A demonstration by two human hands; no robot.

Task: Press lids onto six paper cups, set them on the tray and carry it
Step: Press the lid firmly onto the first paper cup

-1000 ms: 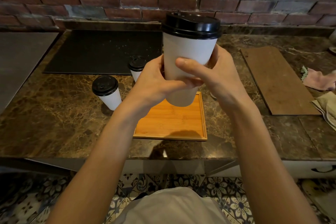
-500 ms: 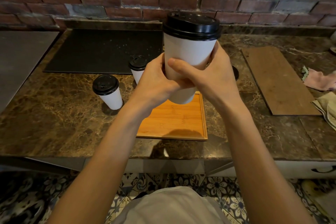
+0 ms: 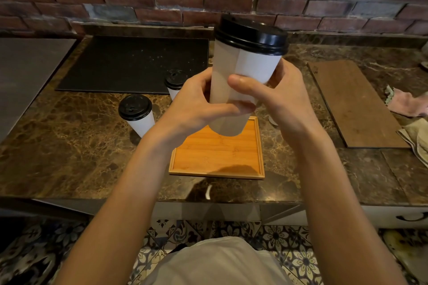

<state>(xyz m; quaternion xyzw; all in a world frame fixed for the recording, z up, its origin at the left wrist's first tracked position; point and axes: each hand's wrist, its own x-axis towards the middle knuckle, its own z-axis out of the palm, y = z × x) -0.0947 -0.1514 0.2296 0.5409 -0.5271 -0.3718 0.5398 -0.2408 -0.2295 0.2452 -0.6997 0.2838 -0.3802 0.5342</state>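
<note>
Lidded paper cup (image 3: 243,71), raised above the bamboo tray (image 3: 217,157), gripped by left hand (image 3: 196,109) and right hand (image 3: 284,99). Two lidded cups (image 3: 136,114) stand left on the marble counter (image 3: 69,141); the arms partly hide one.

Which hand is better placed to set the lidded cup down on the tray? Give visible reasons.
Left, probably. The left hand wraps the held cup low on its body, directly above the tray. The right hand grips from the far side, over the counter.
</note>
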